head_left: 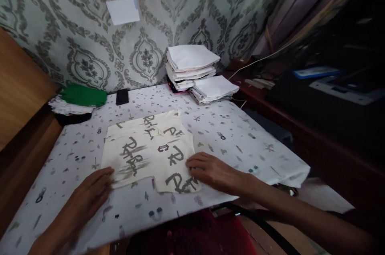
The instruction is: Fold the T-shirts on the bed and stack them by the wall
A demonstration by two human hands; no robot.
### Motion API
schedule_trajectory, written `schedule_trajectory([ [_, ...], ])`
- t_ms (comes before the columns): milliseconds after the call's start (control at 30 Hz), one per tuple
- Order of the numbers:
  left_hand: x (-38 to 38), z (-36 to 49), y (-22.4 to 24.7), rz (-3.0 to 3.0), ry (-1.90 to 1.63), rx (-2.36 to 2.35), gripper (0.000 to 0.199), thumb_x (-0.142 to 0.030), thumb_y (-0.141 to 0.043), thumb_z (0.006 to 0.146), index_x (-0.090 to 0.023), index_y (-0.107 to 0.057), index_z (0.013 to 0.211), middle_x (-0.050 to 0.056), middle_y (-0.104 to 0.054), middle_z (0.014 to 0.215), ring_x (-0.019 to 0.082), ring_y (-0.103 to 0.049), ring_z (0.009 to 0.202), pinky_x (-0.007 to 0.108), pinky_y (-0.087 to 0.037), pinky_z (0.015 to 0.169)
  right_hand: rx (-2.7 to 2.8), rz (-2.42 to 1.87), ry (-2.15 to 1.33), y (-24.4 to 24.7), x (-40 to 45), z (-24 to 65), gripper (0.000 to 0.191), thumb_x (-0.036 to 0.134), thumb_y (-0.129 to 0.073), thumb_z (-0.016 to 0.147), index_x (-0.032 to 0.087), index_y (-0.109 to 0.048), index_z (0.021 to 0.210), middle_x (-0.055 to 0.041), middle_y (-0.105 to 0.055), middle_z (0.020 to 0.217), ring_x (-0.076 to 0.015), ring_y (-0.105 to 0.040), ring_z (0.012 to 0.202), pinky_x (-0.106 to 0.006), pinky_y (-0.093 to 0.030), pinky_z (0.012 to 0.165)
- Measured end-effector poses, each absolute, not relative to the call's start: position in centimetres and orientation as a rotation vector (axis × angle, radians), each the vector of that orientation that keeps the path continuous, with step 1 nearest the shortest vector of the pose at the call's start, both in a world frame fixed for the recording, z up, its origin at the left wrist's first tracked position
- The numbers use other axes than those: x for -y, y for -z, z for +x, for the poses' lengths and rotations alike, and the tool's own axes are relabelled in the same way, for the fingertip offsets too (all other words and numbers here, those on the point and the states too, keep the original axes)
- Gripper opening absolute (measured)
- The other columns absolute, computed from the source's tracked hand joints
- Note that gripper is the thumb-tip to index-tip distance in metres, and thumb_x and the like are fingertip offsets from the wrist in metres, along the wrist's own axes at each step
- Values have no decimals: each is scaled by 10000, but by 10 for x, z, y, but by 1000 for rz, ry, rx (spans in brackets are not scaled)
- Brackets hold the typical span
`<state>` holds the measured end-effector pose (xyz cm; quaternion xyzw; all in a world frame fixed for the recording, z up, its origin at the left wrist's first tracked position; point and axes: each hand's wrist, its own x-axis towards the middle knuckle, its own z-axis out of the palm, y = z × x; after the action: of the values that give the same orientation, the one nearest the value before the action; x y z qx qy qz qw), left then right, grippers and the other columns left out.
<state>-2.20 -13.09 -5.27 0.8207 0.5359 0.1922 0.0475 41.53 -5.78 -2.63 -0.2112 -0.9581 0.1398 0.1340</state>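
Observation:
A cream T-shirt (pixel 144 154) with dark brush-style lettering lies spread on the patterned white table cover, its far side folded over in a strip. A small brown label (pixel 164 148) shows near its middle. My left hand (pixel 95 187) is at the shirt's near left corner, fingers closed together on the hem; the thumb is mostly hidden. On the opposite side, my right hand (pixel 205 170) has its fingers curled over the edge by the sleeve, gripping the cloth.
Two stacks of folded white cloth (pixel 192 58) stand at the back by the wall. A green folded cloth (pixel 84 94) tops a pile at the left, with a black phone (pixel 122 97) beside it. Wooden furniture (pixel 24 86) borders the left; a dark cluttered surface (pixel 325 98) is on the right.

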Motion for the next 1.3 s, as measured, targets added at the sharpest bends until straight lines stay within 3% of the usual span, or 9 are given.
schedule_trajectory([
  [167,127,-18,36,2117,-582,-1731,349,-517,-527,906,-306,-701,1122,73,-721,1220,274,-680,1119,375,-559,974,2498,-789,-889,22,44,418,224,215,-458,986,216,-681,1007,-84,-718,1001,-207,-660,961,-369,-544,859],
  [367,59,-24,-6,1633,-641,-1654,393,-639,-617,796,-250,-644,748,70,-705,844,287,-674,935,307,-576,727,1646,-1157,-1491,21,-34,397,196,376,-699,821,192,-634,833,10,-644,676,-136,-598,607,-252,-508,569],
  [500,22,-27,1,1250,-767,-1775,460,-676,-658,722,-229,-672,829,39,-680,807,229,-663,774,282,-563,630,1307,-1428,-1550,27,-69,386,184,343,-711,822,181,-631,786,-23,-645,655,-141,-607,588,-251,-506,548],
  [633,26,-22,17,1104,-845,-1764,575,-707,-680,690,-223,-640,1000,11,-666,765,192,-638,663,243,-497,510,1340,-1411,-1523,33,-65,390,173,348,-619,886,179,-649,912,-49,-681,740,-150,-630,640,-261,-514,577],
  [767,38,-13,16,1128,-881,-1803,699,-694,-783,551,-225,-587,1032,-44,-591,653,138,-537,495,208,-365,400,1635,-1369,-1256,36,-49,392,258,372,-613,867,176,-635,1033,6,-632,689,-153,-590,639,-280,-488,606],
  [867,41,-6,13,1181,-894,-1798,720,-628,-827,497,-234,-566,1040,-34,-636,690,175,-604,568,235,-438,456,1875,-1416,-958,37,-34,392,331,315,-654,817,194,-629,1124,13,-643,744,-165,-593,692,-308,-484,680],
  [1033,42,-1,19,1185,-918,-1809,668,-565,-798,538,-241,-557,1071,-6,-695,730,233,-673,661,306,-526,557,2004,-1521,-573,46,-9,397,411,203,-648,781,226,-631,1191,-15,-680,842,-208,-622,823,-387,-485,831],
  [1300,41,-1,27,1310,-962,-1903,606,-524,-741,578,-236,-564,1081,-30,-643,675,228,-651,656,306,-513,585,1888,-1460,-615,61,-4,406,329,220,-576,857,219,-633,1181,-29,-693,866,-191,-626,796,-366,-508,809],
])
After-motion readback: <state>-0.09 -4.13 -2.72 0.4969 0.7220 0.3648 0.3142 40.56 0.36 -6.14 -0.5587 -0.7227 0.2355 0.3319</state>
